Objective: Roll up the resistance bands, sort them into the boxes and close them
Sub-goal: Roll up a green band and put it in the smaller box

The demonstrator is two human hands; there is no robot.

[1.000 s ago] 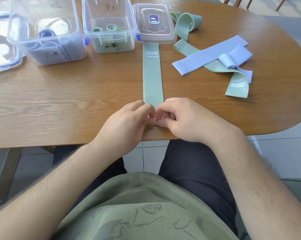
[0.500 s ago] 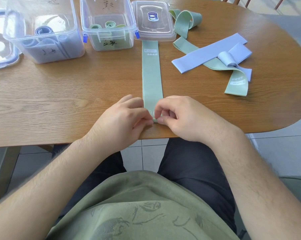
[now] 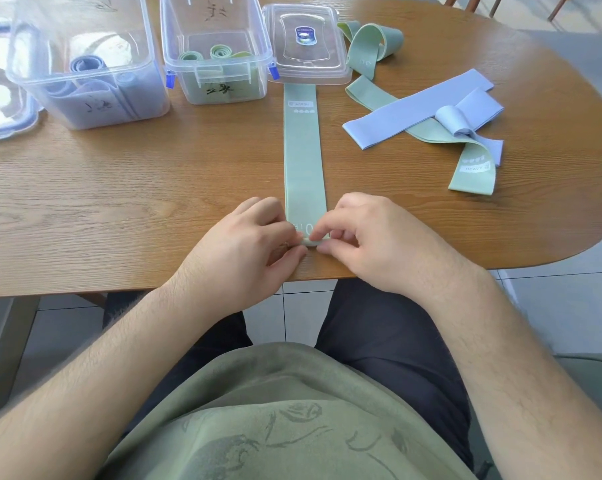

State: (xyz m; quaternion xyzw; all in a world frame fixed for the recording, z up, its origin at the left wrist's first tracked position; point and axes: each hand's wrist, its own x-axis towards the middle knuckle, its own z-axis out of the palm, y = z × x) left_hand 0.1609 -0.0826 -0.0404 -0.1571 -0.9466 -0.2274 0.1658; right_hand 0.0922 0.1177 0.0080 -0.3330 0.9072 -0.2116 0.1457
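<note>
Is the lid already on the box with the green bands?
No, the box stands open and a clear lid lies on the table beside it.

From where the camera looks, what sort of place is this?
Probably a dining area in a home: a rounded wooden table, wooden chair legs beyond it, and a pale tiled floor. The left hand and right hand pinch a green resistance band lying on the table.

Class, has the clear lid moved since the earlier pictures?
No. The lid still sits beside the green-band box, its edge meeting the end of the flat band.
</note>
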